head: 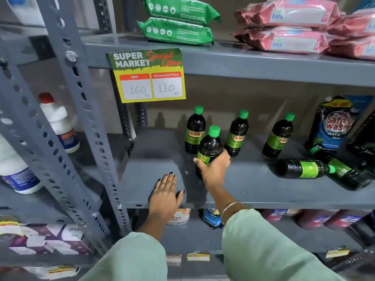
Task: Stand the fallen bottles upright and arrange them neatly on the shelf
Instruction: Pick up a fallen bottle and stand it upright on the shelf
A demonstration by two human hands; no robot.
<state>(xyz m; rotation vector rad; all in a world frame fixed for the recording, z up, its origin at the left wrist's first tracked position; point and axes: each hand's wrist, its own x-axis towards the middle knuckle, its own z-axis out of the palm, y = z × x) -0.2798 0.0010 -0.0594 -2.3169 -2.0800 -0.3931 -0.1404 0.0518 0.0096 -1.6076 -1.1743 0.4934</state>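
On the grey middle shelf [154, 165] three dark bottles with green caps stand upright: one at the back left [195, 130], one in the middle [237, 134] and one to the right [278, 136]. My right hand [214, 168] grips a fourth upright bottle [210, 147] in front of them, its base at the shelf. My left hand [165, 194] lies flat and open on the shelf's front left. Two bottles lie on their sides at the right: one [304, 168] in front, another [349, 175] partly behind it.
A Safewash pouch [337, 122] leans at the back right. A price card [147, 78] hangs from the upper shelf edge. A slotted upright [81, 110] bounds the left side, with white bottles [58, 120] beyond it. Packets fill the shelf above, goods the shelf below.
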